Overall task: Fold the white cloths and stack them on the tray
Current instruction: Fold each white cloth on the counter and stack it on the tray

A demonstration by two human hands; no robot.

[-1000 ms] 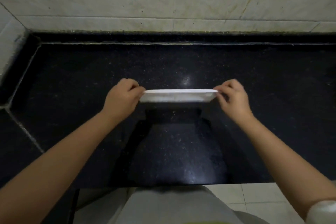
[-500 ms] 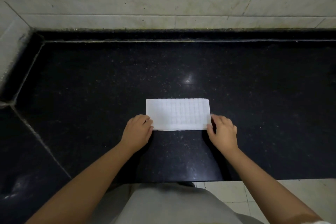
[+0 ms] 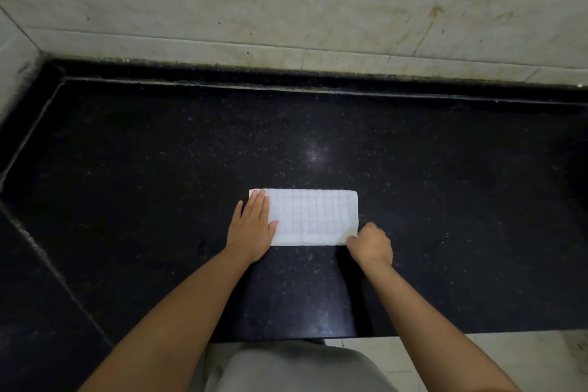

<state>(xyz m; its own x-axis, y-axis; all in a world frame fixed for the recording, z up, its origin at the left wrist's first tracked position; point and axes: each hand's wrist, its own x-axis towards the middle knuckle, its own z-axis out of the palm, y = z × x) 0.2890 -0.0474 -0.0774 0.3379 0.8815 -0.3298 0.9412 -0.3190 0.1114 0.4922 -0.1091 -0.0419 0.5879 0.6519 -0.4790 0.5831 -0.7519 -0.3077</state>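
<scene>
Half a second ago both hands sat curled at the near corners of the cloth; since then the left hand (image 3: pixel 254 226) has slid up and flattened over the cloth's left end, fingers straight and together, palm pressing down and holding nothing. Meanwhile the right hand (image 3: pixel 369 243) has stayed at the near right corner, its fingers curled in, apparently pinching that corner, though the fingertips are hidden under the knuckles. A second ago the white cloth (image 3: pixel 313 216) was held up in the air between the two hands; it now lies flat as a folded rectangle on the black desk (image 3: pixel 445 200), just below the middle of the frame, its long sides running left to right. No tray shows anywhere in view, so the stacking place cannot be told from here. My guess is that the next fold will bring the right end over to the left. If the right hand lifts only the top layer at that corner, the layers could split and the fold come out crooked. If the left palm lets up too soon, the cloth could slide on the polished stone and its edges would no longer line up.
</scene>
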